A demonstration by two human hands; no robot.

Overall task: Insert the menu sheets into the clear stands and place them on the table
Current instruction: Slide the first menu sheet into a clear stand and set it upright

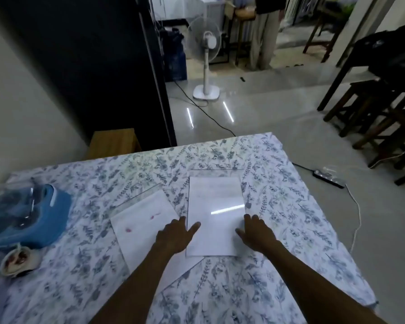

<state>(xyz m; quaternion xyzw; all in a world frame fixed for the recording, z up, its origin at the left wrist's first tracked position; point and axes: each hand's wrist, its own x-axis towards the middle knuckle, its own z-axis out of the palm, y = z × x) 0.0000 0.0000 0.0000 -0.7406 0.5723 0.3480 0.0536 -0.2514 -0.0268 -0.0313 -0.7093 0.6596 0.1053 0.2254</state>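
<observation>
Two clear stands lie flat on the floral tablecloth (278, 195), each with a white menu sheet in or under it. The right stand (214, 199) reflects a strip of light and lies straight. The left stand (140, 228) is turned at an angle and its sheet has small red marks. My left hand (177, 235) rests at the right stand's left edge, thumb on its surface, fingers spread. My right hand (255, 231) lies at its right edge, fingers apart. Neither hand grips anything.
A blue bag (28, 216) and a small cup (17, 259) sit at the table's left. Beyond the table stand a white fan (206, 57), dark wooden stools (372, 108), a power strip (329, 178) with cables, and a person at the far doorway.
</observation>
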